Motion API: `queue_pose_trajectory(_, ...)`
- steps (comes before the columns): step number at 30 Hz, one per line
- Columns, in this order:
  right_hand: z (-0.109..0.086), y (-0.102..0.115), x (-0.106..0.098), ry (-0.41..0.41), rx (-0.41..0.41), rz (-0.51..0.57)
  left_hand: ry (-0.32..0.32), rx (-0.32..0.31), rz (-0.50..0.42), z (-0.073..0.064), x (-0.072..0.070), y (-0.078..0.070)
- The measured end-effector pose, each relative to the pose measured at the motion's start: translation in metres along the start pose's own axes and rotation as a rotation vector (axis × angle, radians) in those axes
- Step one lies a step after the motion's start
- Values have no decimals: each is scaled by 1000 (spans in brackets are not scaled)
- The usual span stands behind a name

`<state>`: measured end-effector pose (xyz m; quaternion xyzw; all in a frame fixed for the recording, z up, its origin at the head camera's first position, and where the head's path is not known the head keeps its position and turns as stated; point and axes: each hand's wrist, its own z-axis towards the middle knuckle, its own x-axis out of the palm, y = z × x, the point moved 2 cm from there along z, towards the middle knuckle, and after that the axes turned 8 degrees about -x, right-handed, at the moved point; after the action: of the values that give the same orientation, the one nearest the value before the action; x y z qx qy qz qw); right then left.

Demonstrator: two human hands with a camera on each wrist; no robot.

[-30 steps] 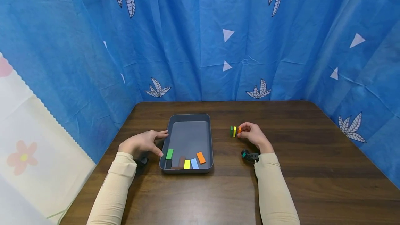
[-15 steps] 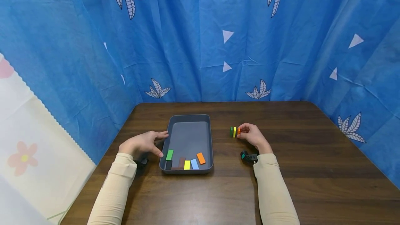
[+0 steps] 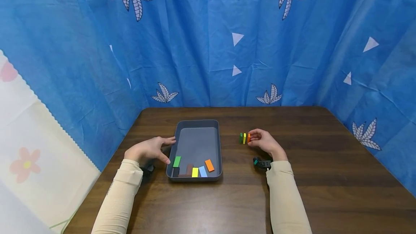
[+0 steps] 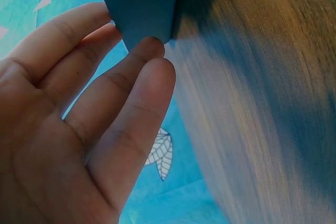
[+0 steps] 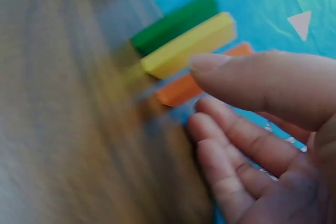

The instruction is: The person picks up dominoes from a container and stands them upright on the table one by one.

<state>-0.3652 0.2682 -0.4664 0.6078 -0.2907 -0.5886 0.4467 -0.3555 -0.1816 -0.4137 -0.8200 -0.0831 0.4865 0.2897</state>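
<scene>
The right hand (image 3: 264,142) rests on the bench (image 3: 325,161) with fingers relaxed, touching the orange block (image 3: 248,138). The left hand (image 3: 147,150), fingers straight, touches the tray (image 3: 219,143).

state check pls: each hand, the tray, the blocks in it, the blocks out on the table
left hand: fingers relaxed, fingertips touching the tray's left wall
right hand: fingers loosely curled beside the orange block, no clear grip
tray: flat on the table, far part bare
blocks in the tray: lying flat at the near end
green block, yellow block, orange block: standing on edge in a row
</scene>
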Motion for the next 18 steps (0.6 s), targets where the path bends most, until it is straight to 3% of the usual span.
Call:
queue_pose_trajectory(5,-5,11,-12,26,-16,-42,17,-24,-61,-1,0,-1)
queue_pose_trajectory(11,-9,49,-24,-37,-92,-122,28,-26,-121,-2,1,-2)
queue_pose_trajectory(18,-6,103,-6,-48,-213,-93,17,-20,-103,-1,2,-1)
